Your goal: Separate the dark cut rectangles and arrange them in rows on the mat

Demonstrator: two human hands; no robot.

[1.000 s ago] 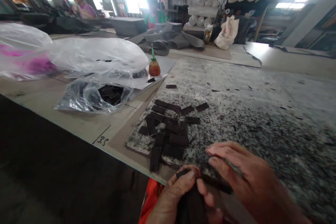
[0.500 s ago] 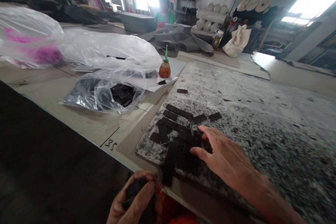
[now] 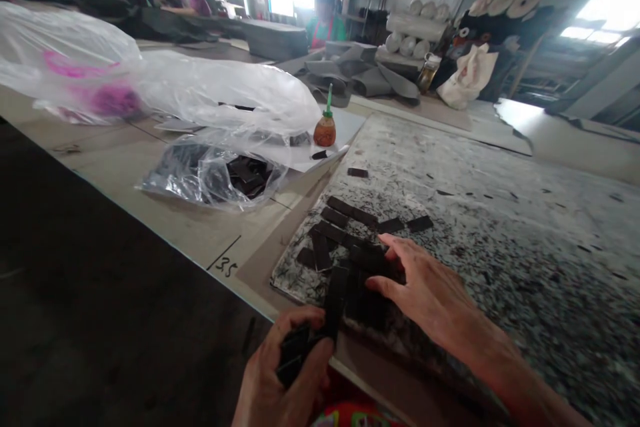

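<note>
Several flat dark rectangular pieces (image 3: 345, 240) lie in a loose heap near the front edge of a speckled cutting board (image 3: 475, 213). My right hand (image 3: 425, 290) rests flat on the heap, fingers spread over the nearest pieces. Below the table edge, my left hand (image 3: 285, 377) grips a small stack of dark pieces (image 3: 293, 357). One long strip (image 3: 334, 297) hangs over the board's edge just above that hand.
A clear plastic bag (image 3: 215, 177) with more dark pieces lies to the left, beside larger plastic bags (image 3: 150, 87) and a small orange glue bottle (image 3: 325, 127). One single piece (image 3: 357, 172) lies apart. Two people work at the far tables. Grey material and rolls are stacked behind.
My right hand moved from my left hand out onto the heap of pieces. My left hand dropped below the table edge with its stack, then came back up toward the edge.
</note>
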